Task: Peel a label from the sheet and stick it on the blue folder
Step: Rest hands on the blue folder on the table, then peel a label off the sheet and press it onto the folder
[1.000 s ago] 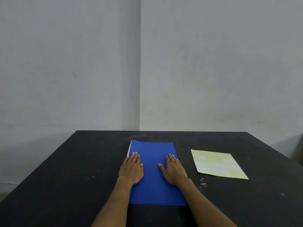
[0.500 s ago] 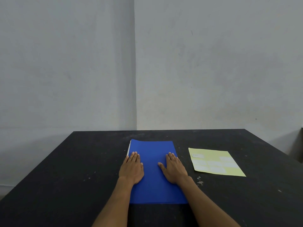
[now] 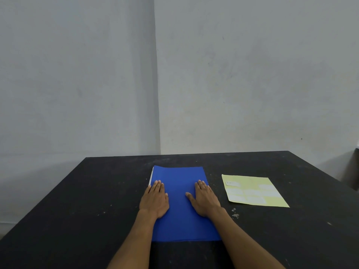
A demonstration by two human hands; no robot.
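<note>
The blue folder (image 3: 181,206) lies flat on the black table (image 3: 87,210), straight in front of me. My left hand (image 3: 154,200) rests palm down on its left side, fingers together and holding nothing. My right hand (image 3: 206,199) lies flat on the folder's right side, thumb spread, also empty. To the right of the folder is the pale yellow label sheet (image 3: 252,190) with several white labels; one label (image 3: 231,183) near its top left corner bears faint writing.
Grey walls meet in a corner behind the table's far edge. White flecks (image 3: 235,213) mark the tabletop between the folder and the sheet. A dark object (image 3: 352,167) stands off the table's right edge.
Both hands stay flat on the folder. The view has shifted slightly, so the table and sheet sit a little lower and further left in frame.
</note>
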